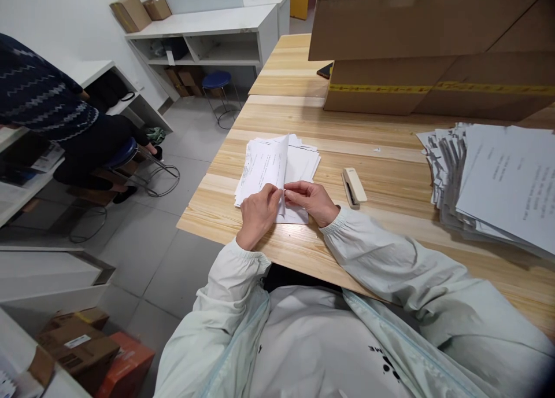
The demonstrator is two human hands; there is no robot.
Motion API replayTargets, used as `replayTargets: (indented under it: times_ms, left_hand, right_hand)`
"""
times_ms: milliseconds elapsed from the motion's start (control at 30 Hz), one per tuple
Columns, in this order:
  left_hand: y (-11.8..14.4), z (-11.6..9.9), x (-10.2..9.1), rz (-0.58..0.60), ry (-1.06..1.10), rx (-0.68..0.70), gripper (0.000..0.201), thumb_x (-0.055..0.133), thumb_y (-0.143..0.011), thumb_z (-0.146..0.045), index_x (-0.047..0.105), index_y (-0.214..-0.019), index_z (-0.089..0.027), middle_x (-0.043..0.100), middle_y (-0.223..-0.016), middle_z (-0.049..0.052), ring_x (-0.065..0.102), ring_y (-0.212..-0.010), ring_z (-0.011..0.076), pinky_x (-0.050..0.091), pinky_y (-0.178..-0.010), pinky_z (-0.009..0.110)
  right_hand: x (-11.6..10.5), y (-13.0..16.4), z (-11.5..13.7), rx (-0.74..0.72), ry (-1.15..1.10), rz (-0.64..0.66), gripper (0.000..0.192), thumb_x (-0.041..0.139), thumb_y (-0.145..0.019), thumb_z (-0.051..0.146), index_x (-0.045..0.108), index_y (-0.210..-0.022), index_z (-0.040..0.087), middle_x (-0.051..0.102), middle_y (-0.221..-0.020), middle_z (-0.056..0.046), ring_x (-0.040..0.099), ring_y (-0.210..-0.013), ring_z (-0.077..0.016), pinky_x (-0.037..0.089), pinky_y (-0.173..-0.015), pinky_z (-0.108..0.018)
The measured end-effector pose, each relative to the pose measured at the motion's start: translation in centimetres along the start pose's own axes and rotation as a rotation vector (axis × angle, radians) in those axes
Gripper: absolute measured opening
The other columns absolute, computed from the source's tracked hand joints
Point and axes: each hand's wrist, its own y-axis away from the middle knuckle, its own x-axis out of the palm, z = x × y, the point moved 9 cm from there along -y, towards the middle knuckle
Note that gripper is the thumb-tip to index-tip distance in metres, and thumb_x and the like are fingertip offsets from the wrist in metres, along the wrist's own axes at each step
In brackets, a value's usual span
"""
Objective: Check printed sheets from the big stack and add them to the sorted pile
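A small pile of printed paper sheets (pixel 299 166) lies near the front left corner of the table. My left hand (pixel 259 208) is closed on the right edge of a lifted, curling sheet (pixel 266 164) above the pile. At that same edge, the fingers of my right hand (pixel 313 200) are pinched together, meeting the left fingertips. Whether the right fingers grip the same sheet or something smaller, I cannot make out. Just right of my right hand lies a cream stapler (pixel 354 187), apart from both hands.
A tall stack of printed papers (pixel 507 184) stands at the right. Large cardboard boxes (pixel 390 83) fill the back right of the wooden table (pixel 381 221). Another person (pixel 78 120) sits at the left by white shelving. A blue stool (pixel 217 80) stands beyond the table.
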Motion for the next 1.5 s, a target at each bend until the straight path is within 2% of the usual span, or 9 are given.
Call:
replayTargets:
  times_ms: [567, 833, 900, 1000, 1100, 1200, 1267, 1367, 1500]
  left_hand:
    - [-0.2, 0.8, -0.1, -0.032, 0.239, -0.002, 0.025, 0.057, -0.090, -0.048, 0.068, -0.088, -0.025, 0.077, -0.085, -0.001, 0.070, -0.082, 0.0183, 0.044, -0.074, 0.029]
    - [-0.4, 2.5, -0.1, -0.106, 0.405, -0.118, 0.012, 0.049, -0.086, -0.031, 0.054, -0.080, -0.023, 0.057, -0.063, -0.005, 0.054, -0.062, 0.0129, 0.039, -0.063, 0.024]
    - [-0.2, 4.2, -0.6, -0.180, 0.568, -0.176, 0.009, 0.047, -0.084, -0.031, 0.050, -0.081, -0.023, 0.046, -0.060, -0.006, 0.045, -0.056, 0.0115, 0.035, -0.056, 0.023]
    - [0.5, 6.9, -3.5, -0.356, 0.781, -0.198, 0.009, 0.050, -0.079, -0.030, 0.046, -0.077, -0.022, 0.037, -0.060, -0.007, 0.035, -0.051, 0.0094, 0.028, -0.049, 0.022]
    - [2.1, 8.8, -9.0, -0.638, 0.799, -0.132, 0.008, 0.053, -0.074, -0.025, 0.047, -0.072, -0.020, 0.039, -0.062, -0.007, 0.031, -0.052, 0.0077, 0.024, -0.049, 0.022]
    - [3.7, 8.3, -13.3, -0.781, 0.620, -0.071, 0.005, 0.054, -0.073, -0.020, 0.049, -0.071, -0.019, 0.040, -0.060, -0.007, 0.031, -0.053, 0.0075, 0.025, -0.051, 0.022]
    - [3.8, 6.5, -14.1, -0.750, 0.492, -0.023, 0.004, 0.054, -0.074, -0.020, 0.051, -0.072, -0.019, 0.045, -0.062, -0.006, 0.038, -0.055, 0.0080, 0.029, -0.054, 0.022]
    - [2.6, 2.7, -11.7, -0.564, 0.334, 0.041, 0.005, 0.052, -0.078, -0.022, 0.051, -0.073, -0.020, 0.053, -0.064, -0.005, 0.050, -0.060, 0.0104, 0.036, -0.060, 0.024]
    - [0.2, -1.2, -4.6, -0.223, 0.130, 0.045, 0.008, 0.052, -0.084, -0.025, 0.055, -0.078, -0.022, 0.063, -0.067, -0.002, 0.059, -0.065, 0.0155, 0.039, -0.064, 0.028]
  right_hand:
    - [0.4, 0.0, -0.1, -0.004, 0.041, 0.043, 0.033, 0.086, -0.063, 0.029, 0.072, -0.089, 0.016, 0.072, -0.077, -0.002, 0.068, -0.076, -0.0137, 0.059, -0.074, -0.029]
    - [-1.0, 0.4, 1.4, -0.148, 0.232, -0.103, 0.090, 0.080, -0.069, 0.037, 0.037, -0.148, 0.028, 0.066, -0.103, -0.002, 0.061, -0.062, -0.0100, 0.053, -0.055, -0.025]
    - [-1.2, 0.2, 1.4, -0.192, 0.329, -0.087, 0.083, 0.078, -0.068, 0.027, 0.047, -0.144, 0.029, 0.067, -0.098, -0.001, 0.058, -0.059, -0.0091, 0.052, -0.060, -0.025]
    - [-1.5, -0.2, 1.1, -0.218, 0.463, -0.067, 0.046, 0.070, -0.071, 0.024, 0.071, -0.116, 0.021, 0.062, -0.070, 0.002, 0.055, -0.058, -0.0117, 0.050, -0.064, -0.028]
    - [-1.6, -0.5, 1.0, -0.240, 0.536, -0.069, 0.034, 0.066, -0.073, 0.026, 0.076, -0.104, 0.017, 0.057, -0.062, 0.003, 0.054, -0.058, -0.0132, 0.048, -0.064, -0.030]
    - [-1.6, -0.5, 0.9, -0.251, 0.543, -0.071, 0.035, 0.065, -0.072, 0.026, 0.076, -0.104, 0.017, 0.058, -0.062, 0.003, 0.054, -0.058, -0.0130, 0.048, -0.065, -0.030]
    - [-1.6, -0.5, 0.9, -0.250, 0.544, -0.070, 0.035, 0.066, -0.072, 0.026, 0.077, -0.104, 0.017, 0.059, -0.061, 0.003, 0.054, -0.058, -0.0130, 0.048, -0.065, -0.030]
    - [-1.6, -0.5, 1.0, -0.233, 0.514, -0.077, 0.031, 0.069, -0.074, 0.030, 0.077, -0.100, 0.018, 0.063, -0.066, 0.000, 0.055, -0.058, -0.0133, 0.050, -0.064, -0.030]
    - [-1.6, -0.5, 0.6, -0.077, 0.313, -0.078, 0.049, 0.063, -0.082, 0.061, 0.076, -0.087, 0.015, 0.067, -0.072, -0.007, 0.061, -0.062, -0.0157, 0.054, -0.058, -0.030]
